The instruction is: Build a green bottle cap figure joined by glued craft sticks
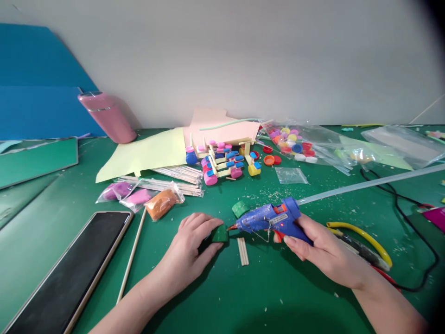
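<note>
Pinching a green cap (220,234) between thumb and fingers, the left hand (193,243) rests low on the counter (278,304), presumably to steady the piece beside the nozzle (232,227).

Head view: right hand (325,253) wrapped around the handle of a blue glue gun (267,219), at the trigger (278,236). Gun roughly level, tip at the cap's right edge; likely held so for close aim. Contact between tip and cap: cannot tell. Short sticks (243,252) side by side just nearer the wearer, within easy reach. Second green cap (239,209) just behind the gun's front end.

Surroundings: long glue stick (365,185) projects from the gun's rear. Yellow-handled tool (385,250) and black cord (396,213) near the right arm, likeliest obstructions. Phone (69,273) and wooden rod (132,255) crowd the left arm.
</note>
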The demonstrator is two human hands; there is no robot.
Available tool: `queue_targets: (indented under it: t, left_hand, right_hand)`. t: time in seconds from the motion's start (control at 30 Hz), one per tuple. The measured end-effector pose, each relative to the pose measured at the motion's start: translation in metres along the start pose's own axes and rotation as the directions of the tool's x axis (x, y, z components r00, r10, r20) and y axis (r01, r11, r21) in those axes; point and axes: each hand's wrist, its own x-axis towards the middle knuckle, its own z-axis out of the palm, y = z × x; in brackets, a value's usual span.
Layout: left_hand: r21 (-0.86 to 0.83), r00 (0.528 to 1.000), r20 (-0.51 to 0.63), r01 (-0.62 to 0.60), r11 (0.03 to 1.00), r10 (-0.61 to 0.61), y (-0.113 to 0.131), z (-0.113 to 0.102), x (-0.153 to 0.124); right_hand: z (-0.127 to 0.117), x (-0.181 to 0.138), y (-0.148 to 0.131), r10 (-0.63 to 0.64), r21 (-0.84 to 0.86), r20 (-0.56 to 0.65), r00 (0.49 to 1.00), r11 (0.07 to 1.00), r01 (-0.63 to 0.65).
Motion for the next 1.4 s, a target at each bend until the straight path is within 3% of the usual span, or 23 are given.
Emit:
queue_targets:
  t: [0.53,0.8,1.1,1.4]
  left_hand:
    - [-0.006,1.0,0.0,0.003,1.0,-0.003,0.001,0.0,-0.001]
    - [-0.002,1.0,-0.004,0.0,1.0,0.0,0.0,-0.001,-0.001]
    - [-0.004,1.0,0.016,0.008,1.0,-0.008,0.0,0.0,0.0]
    - [-0.008,1.0,0.028,0.013,1.0,-0.013,-0.001,0.0,-0.001]
  right_hand:
    - [0.004,0.0,-0.002,0.006,0.047,0.004,1.0,0.999,-0.007]
    - [0.0,-0.001,-0.013,0.036,0.072,0.078,0.996,0.997,-0.042]
    - [0.005,0.0,0.0,0.026,-0.011,0.0,1.0,1.0,-0.026]
    - [0.002,-0.001,-0.008,0.043,-0.021,0.046,0.998,0.999,-0.042]
